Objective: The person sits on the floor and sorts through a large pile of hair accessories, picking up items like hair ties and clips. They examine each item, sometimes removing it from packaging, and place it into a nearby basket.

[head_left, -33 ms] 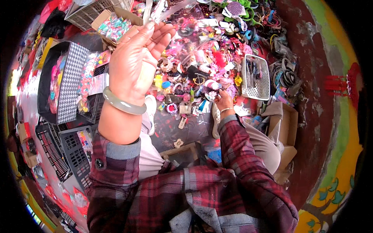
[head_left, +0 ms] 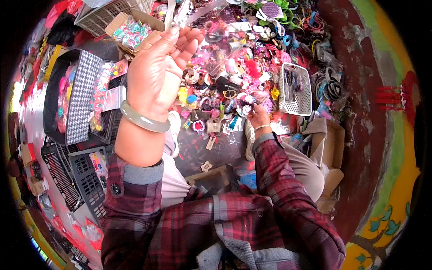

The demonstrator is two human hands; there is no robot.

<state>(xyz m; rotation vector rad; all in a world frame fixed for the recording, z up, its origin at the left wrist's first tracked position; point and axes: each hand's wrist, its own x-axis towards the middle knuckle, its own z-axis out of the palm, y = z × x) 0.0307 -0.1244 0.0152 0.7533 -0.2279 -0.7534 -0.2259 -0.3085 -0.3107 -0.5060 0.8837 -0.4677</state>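
Raised at the upper left, my left hand [head_left: 157, 74] has its palm turned up, with thumb and forefinger pinched on a clear plastic bag [head_left: 204, 15]. The see-through film hangs over a heap of hair accessories [head_left: 234, 67]. Lower and to the right, my right hand [head_left: 259, 118] reaches to the heap's near edge. Its fingers are bent beside a white and dark hair scrunchie [head_left: 245, 100]; what lies in the fingertips is too small to make out. A yellow flower-shaped piece [head_left: 275, 93] sits just beyond this hand.
A white perforated basket [head_left: 306, 105] stands right of the heap. On the left are a houndstooth-patterned box [head_left: 80, 96], black crates [head_left: 83, 168] and a cardboard box [head_left: 148, 20] of small packets. Another cardboard box [head_left: 333, 150] is beside my right knee. Coiled headbands [head_left: 333, 87] lie near the painted wall.
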